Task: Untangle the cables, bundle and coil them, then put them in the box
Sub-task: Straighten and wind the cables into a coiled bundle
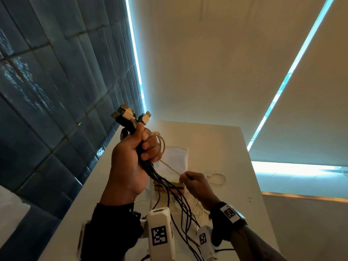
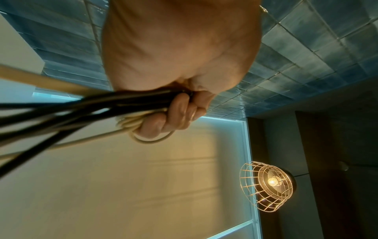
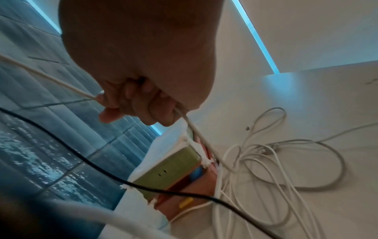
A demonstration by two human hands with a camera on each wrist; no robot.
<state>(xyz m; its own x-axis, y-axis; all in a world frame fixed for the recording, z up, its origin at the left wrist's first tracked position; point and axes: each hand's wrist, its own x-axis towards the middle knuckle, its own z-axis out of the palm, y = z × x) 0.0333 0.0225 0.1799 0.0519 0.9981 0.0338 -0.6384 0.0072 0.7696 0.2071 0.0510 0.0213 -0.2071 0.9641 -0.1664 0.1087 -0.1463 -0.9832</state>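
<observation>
My left hand (image 1: 137,153) is raised above the table and grips a bundle of cables (image 1: 160,178), mostly black; their USB plugs (image 1: 128,115) stick out above the fist. In the left wrist view the fingers (image 2: 180,113) curl round the black cables (image 2: 81,110) and a few cream loops (image 2: 131,124). A cream cable (image 1: 169,166) runs from that fist down to my right hand (image 1: 190,180), which pinches it. In the right wrist view the cream cable (image 3: 61,82) passes through the curled fingers (image 3: 143,103). The open box (image 3: 175,169) lies on the table below.
The white table (image 1: 216,147) stands against a blue tiled wall (image 1: 47,91). Loose white cables (image 3: 276,161) lie tangled on the table to the right of the box. A small white cable loop (image 1: 216,178) lies beyond my right hand. A caged lamp (image 2: 267,186) hangs overhead.
</observation>
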